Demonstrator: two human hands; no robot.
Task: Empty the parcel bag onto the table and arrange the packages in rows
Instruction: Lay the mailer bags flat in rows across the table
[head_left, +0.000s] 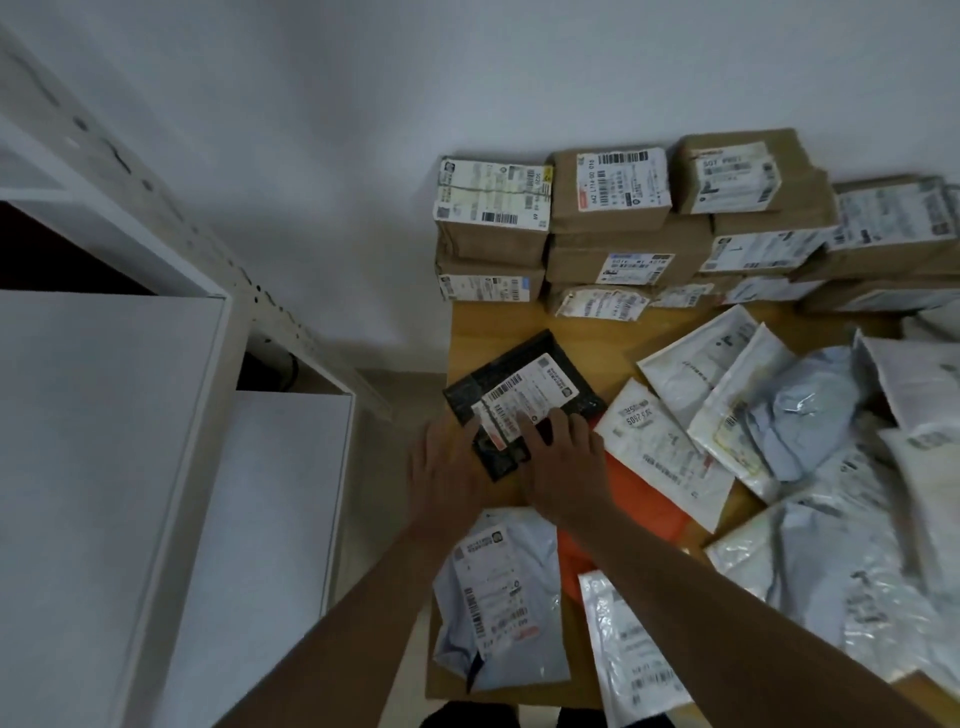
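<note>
A black flat package (524, 387) with a white label lies near the left edge of the wooden table (592, 338). A smaller black package (501, 457) lies partly under its near end. My left hand (447, 467) rests at their left side with its fingers against the edge. My right hand (563, 467) lies flat on top, fingers spread on the label. Brown cardboard boxes (608, 208) stand stacked in rows along the wall at the back. White and grey poly mailers (727, 415) lie loose in a heap at the right.
An orange package (639, 499) shows under my right forearm. A grey mailer (498, 597) and a white one (628, 649) lie at the table's near edge. White shelving (130, 415) stands to the left, with a strip of floor between it and the table.
</note>
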